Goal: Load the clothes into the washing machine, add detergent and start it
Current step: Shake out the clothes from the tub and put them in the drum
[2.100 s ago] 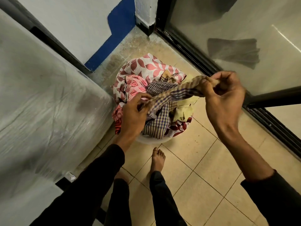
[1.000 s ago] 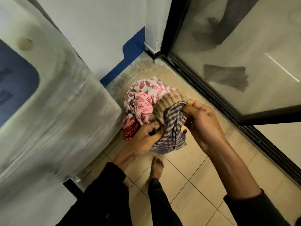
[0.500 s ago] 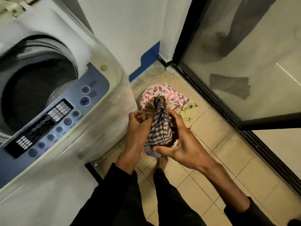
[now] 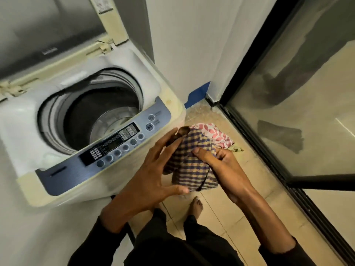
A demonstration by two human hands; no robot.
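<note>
I am holding a bunched blue-and-tan checked cloth (image 4: 194, 162) in front of me, just right of the white top-loading washing machine (image 4: 92, 120). My right hand (image 4: 221, 166) is gripping it, thumb pressed into the fabric; my left hand (image 4: 151, 169) is lying against its side with the fingers spread straight. The lid is standing up and the steel drum (image 4: 107, 120) is looking empty to me. A pink-and-white leaf-print garment (image 4: 215, 133) is waiting on the tiled floor (image 4: 249, 217), so loading is barely starting, with detergent and start to come.
</note>
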